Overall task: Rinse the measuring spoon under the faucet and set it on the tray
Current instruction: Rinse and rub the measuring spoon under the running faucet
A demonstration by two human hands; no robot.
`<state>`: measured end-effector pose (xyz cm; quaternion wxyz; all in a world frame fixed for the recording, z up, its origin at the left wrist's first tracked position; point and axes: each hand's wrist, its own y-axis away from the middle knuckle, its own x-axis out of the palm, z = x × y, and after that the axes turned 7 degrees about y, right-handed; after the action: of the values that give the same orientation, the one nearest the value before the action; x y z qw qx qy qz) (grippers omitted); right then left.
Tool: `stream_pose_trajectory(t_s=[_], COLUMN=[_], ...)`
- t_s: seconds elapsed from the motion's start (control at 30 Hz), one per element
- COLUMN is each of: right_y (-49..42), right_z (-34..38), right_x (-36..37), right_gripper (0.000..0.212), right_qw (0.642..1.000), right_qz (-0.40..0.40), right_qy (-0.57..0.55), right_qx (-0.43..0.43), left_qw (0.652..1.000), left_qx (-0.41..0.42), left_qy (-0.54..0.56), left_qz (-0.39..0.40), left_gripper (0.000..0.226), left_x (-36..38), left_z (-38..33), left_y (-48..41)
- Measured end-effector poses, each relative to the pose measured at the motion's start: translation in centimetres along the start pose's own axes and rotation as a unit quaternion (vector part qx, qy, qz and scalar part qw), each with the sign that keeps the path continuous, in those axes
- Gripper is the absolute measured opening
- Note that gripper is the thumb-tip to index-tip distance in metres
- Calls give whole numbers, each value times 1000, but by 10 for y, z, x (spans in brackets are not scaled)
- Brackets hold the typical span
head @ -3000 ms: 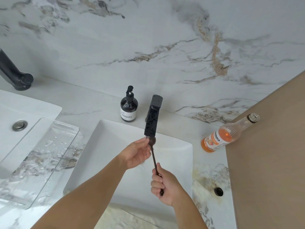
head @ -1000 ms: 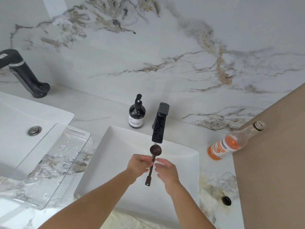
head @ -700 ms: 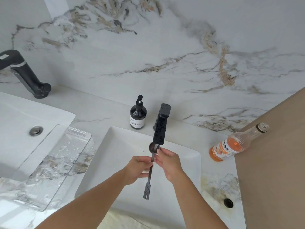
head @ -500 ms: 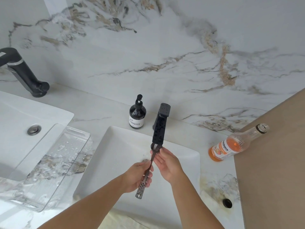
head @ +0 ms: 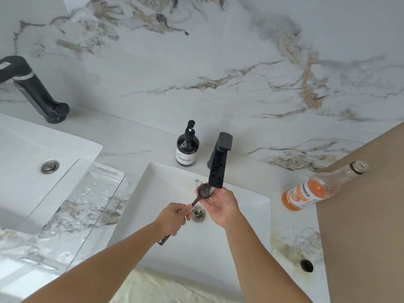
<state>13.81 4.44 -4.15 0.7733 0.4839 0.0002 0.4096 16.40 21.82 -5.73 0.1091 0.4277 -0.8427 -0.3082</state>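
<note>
My left hand (head: 172, 219) grips the dark handle of the measuring spoon, whose round bowl (head: 203, 190) sits just below the spout of the black faucet (head: 218, 164), with water splashing on it. The handle's end sticks out below my fist. My right hand (head: 220, 204) is open, palm up, with its fingertips against the spoon's bowl. Both hands are over the white sink (head: 166, 178), above its metal drain (head: 198, 213). The clear plastic tray (head: 72, 215), wet with drops, lies on the counter to the left of the sink.
A black soap pump bottle (head: 187, 147) stands behind the sink, left of the faucet. An orange drink bottle (head: 317, 191) lies on the counter at the right, against a tan panel (head: 367, 215). A second sink (head: 32, 149) and black faucet (head: 35, 90) are at far left.
The spoon passed from my right hand to my left hand. Its handle has swung down and left, and the bowl now sits under the spout in running water, with my right hand opened beside it.
</note>
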Motion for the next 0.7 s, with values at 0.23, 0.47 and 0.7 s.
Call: stream_pose_trajectory(t_s=[0.23,0.47,0.7], right_y=[33,62,80], right_z=[70,79,15], right_x=[10,51,13], right_gripper=[23,47,32], right_qw=[820,508,870], right_qz=[-281,-105,-254], right_qy=[418,716,323], right_qx=[-273,-467,-272], left_qw=[999,998,997], left_qx=[-14,2,41], left_qy=[-46,-68,-53], left_qz=[10,-1,29], left_gripper=[42,42,39], left_x=[5,5,-9], left_z=[10,-3,-15], left_y=[4,10,44])
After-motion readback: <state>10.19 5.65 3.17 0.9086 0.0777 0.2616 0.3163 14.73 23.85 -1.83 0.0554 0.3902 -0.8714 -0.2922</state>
